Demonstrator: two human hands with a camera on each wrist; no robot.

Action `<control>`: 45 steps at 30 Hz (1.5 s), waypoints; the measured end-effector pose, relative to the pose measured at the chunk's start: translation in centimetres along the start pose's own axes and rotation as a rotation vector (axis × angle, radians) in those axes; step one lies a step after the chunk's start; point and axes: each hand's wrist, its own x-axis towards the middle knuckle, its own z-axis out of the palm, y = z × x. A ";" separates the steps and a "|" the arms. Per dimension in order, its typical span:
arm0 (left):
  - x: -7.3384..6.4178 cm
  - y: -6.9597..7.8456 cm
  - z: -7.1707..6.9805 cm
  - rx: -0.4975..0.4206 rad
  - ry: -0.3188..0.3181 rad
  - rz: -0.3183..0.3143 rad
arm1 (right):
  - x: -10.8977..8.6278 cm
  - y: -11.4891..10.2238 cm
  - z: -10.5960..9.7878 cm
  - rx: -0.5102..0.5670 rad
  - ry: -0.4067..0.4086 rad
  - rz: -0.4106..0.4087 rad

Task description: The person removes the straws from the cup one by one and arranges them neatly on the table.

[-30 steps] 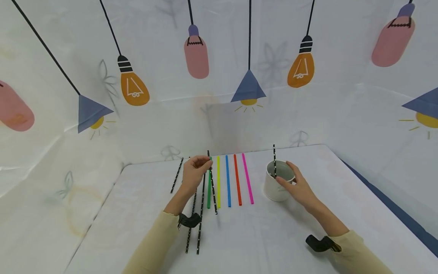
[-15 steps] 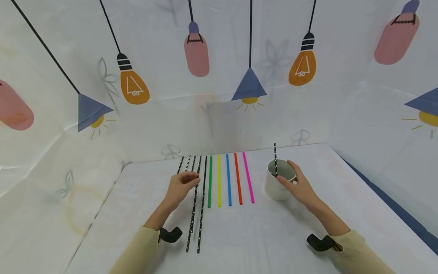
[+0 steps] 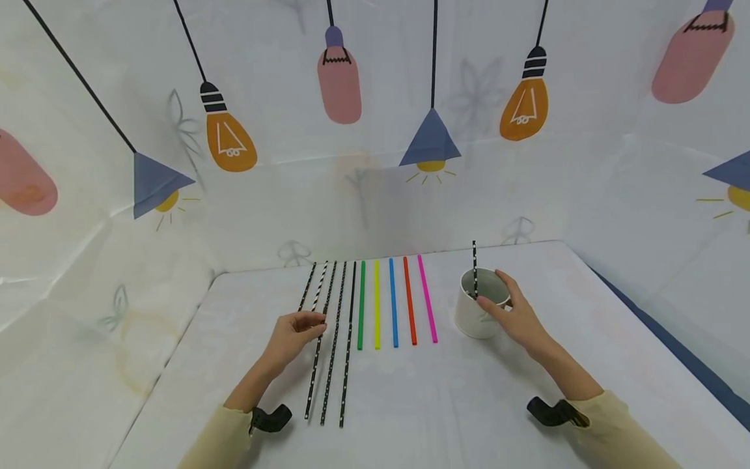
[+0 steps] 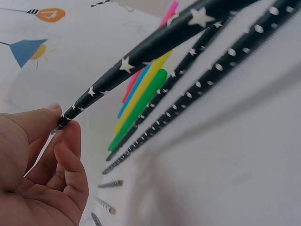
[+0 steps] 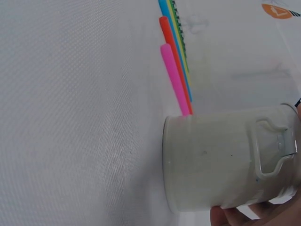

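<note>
My left hand [image 3: 293,337] pinches a black straw with white stars [image 4: 126,64] between thumb and forefinger. It hangs over the left side of a row of straws, and the straw slants down toward me. Beside it lie two long black straws, one patterned with white dots [image 4: 189,94], the other with stars [image 4: 153,101]. My right hand [image 3: 518,319] grips a white mug [image 3: 473,320], thumb at the rim and fingers on the far side near the handle [image 5: 261,150]. A black-and-white straw [image 3: 474,260] stands upright in the mug, its lower end hidden inside.
Right of the black straws lie a green straw [image 3: 361,306], a yellow one [image 3: 377,306], a blue one [image 3: 393,303], a red one [image 3: 409,301] and a pink one [image 3: 427,299]. A black-and-white striped straw [image 3: 319,283] lies left. A lamp-patterned white sheet [image 3: 375,208] backs the table.
My left hand has moved left and toward me from beside the green straw, with a black straw in its fingers. My right hand and the mug have stayed put.
</note>
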 end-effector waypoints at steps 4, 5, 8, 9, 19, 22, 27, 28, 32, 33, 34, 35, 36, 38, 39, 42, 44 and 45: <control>-0.5 -0.9 -0.3 0.009 -0.007 -0.034 | 0.0 0.0 -0.1 0.001 0.000 0.004; -0.6 -1.2 -0.4 0.009 -0.010 -0.045 | 0.0 0.0 -0.1 0.002 -0.001 0.006; -1.0 -1.4 -0.5 0.019 -0.027 -0.072 | 0.0 0.0 -0.1 0.002 -0.002 0.008; -1.3 -1.0 -0.5 0.021 -0.035 -0.067 | 0.0 0.0 -0.1 0.002 -0.004 0.009; -1.2 -2.4 -0.7 0.077 -0.070 -0.112 | 0.0 -0.2 -0.1 0.006 -0.012 0.007; -1.1 -2.7 -0.7 0.106 -0.079 -0.096 | -0.1 -0.2 -0.1 0.006 -0.011 0.009; -0.9 -2.7 -0.5 0.152 -0.090 -0.104 | -0.1 -0.2 0.0 0.012 -0.010 0.006; -0.8 -2.7 -0.5 0.162 -0.089 -0.111 | -0.1 -0.2 0.0 0.013 -0.010 0.005; -0.9 -2.5 -0.3 0.195 -0.071 -0.120 | 0.0 -0.1 0.0 0.013 -0.009 0.004; -0.8 -2.5 -0.3 0.201 -0.065 -0.120 | 0.0 -0.1 0.0 0.013 -0.009 0.004; -0.8 -2.5 -0.2 0.207 -0.058 -0.121 | 0.0 -0.1 0.0 0.012 -0.008 0.005; -0.7 -2.5 -0.2 0.218 -0.050 -0.120 | -0.1 -0.1 0.0 0.011 -0.007 0.007; -0.7 -2.5 -0.1 0.228 -0.042 -0.123 | -0.1 -0.1 0.0 0.009 -0.006 0.006; -0.6 -2.6 0.0 0.252 -0.030 -0.119 | 0.0 -0.1 0.0 0.009 -0.005 0.006; -0.5 -2.6 0.1 0.267 -0.024 -0.117 | 0.0 -0.1 0.0 0.008 -0.004 0.005; -0.4 -2.7 0.2 0.305 -0.017 -0.108 | 0.0 -0.1 0.1 0.009 -0.004 0.003; -0.3 -2.7 0.2 0.325 -0.018 -0.101 | 0.0 -0.1 0.1 0.010 -0.005 0.004; -0.3 -2.7 0.2 0.333 -0.020 -0.091 | 0.0 -0.1 0.1 0.010 -0.004 0.004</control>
